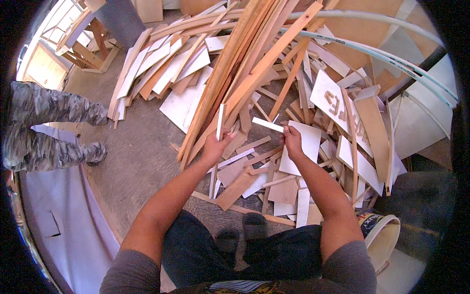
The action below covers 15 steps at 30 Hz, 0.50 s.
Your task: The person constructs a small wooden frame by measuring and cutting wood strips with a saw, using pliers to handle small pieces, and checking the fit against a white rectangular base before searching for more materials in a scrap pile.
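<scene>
My left hand (215, 147) is closed around a narrow wood strip (221, 120) with a white face, which points up and away from me. To its right, my right hand (293, 141) grips a short white strip (267, 124) near one end; that strip lies nearly level and points left. The two strips are apart. Both hands are above a heap of loose wood offcuts (237, 188), and a white board (301, 147) lies just behind and below my right hand. Long brown planks (235, 59) lean up and away beside my left hand.
A person in camouflage trousers (54, 122) stands at the left. White-faced boards (338, 108) pile up on the right, near a bucket (389, 235). Pale pipes (387, 56) arch over the right side. A grey sheet (63, 215) stands at the lower left.
</scene>
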Available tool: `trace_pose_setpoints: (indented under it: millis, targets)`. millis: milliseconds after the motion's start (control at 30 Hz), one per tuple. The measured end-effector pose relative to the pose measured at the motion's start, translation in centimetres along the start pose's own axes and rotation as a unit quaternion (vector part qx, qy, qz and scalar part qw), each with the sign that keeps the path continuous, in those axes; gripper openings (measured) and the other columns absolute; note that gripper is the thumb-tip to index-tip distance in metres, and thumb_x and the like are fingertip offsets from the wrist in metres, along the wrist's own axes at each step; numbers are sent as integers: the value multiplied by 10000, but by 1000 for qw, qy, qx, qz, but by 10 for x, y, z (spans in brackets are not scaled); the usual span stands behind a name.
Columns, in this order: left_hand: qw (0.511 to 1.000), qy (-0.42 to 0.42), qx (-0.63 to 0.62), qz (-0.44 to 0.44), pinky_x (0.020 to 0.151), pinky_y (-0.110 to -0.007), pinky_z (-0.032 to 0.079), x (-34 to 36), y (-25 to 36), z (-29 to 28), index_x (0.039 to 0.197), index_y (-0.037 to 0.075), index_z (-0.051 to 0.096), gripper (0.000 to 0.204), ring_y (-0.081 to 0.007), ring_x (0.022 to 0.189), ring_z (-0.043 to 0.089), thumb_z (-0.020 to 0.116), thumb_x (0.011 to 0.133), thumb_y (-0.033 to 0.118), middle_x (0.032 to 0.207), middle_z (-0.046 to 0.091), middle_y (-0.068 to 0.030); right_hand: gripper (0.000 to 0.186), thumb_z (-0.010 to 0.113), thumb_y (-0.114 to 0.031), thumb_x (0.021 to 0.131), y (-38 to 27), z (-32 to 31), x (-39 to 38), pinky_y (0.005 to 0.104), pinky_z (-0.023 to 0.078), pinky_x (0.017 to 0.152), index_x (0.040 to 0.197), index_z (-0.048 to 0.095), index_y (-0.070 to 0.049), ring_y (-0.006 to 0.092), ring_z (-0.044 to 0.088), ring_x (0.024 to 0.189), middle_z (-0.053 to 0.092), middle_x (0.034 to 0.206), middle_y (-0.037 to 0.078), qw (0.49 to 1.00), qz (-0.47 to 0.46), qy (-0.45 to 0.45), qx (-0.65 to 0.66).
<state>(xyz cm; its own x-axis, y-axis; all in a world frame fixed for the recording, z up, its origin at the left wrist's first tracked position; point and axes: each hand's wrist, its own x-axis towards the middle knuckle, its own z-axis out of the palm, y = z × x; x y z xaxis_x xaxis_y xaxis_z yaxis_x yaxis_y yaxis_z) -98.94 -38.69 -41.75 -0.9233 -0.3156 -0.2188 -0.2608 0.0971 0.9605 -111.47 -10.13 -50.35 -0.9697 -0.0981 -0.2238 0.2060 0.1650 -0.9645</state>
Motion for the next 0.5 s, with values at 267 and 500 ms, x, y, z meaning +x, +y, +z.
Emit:
trace_pose_setpoints:
  millis: [267, 500]
  targets:
    - [988, -89, -18, -123, 771, -312, 536, -14, 29, 42, 1204, -51, 666, 382, -172, 865, 692, 748, 926, 196, 954, 742, -119, 298, 561, -291, 1035, -42, -11, -86, 324, 509, 657, 1028, 692, -23, 141, 579, 695, 609, 744, 53, 980, 67, -185, 11]
    - [987, -55, -3, -153, 430, -245, 381, -15, -14, 19, 1118, -22, 666, 241, -74, 498, 498, 706, 942, 138, 858, 744, -88, 641, 670, -367, 927, -16, -57, -70, 502, 422, 1036, 1411, 467, 1, 391, 509, 1270, 564, 1333, 281, 814, 77, 239, -524]
